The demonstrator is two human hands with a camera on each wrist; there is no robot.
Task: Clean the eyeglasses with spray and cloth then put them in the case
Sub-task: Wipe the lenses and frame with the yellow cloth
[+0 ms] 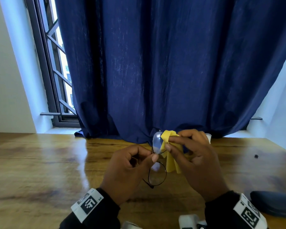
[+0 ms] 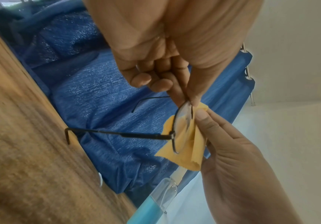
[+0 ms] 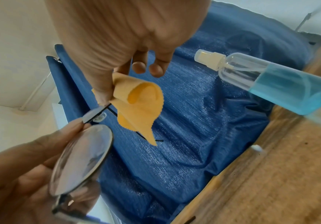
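Observation:
Round thin black-framed eyeglasses (image 1: 157,176) are held upright above the wooden table (image 1: 40,162), temples unfolded. My left hand (image 1: 153,157) pinches them at the bridge, between the two lenses. My right hand (image 1: 169,143) pinches a yellow cloth (image 1: 170,162) onto the far lens, and the rest of the cloth hangs down. In the left wrist view the cloth (image 2: 186,151) wraps that lens (image 2: 182,125). The near lens (image 3: 81,159) is bare. A clear spray bottle (image 3: 270,78) of blue liquid stands on the table behind my right hand. A dark case (image 1: 274,204) lies at the front right.
A dark blue curtain (image 1: 155,63) hangs to the table's far edge just behind my hands. A barred window (image 1: 56,71) is at the back left. A small dark speck (image 1: 255,156) lies on the table to the right.

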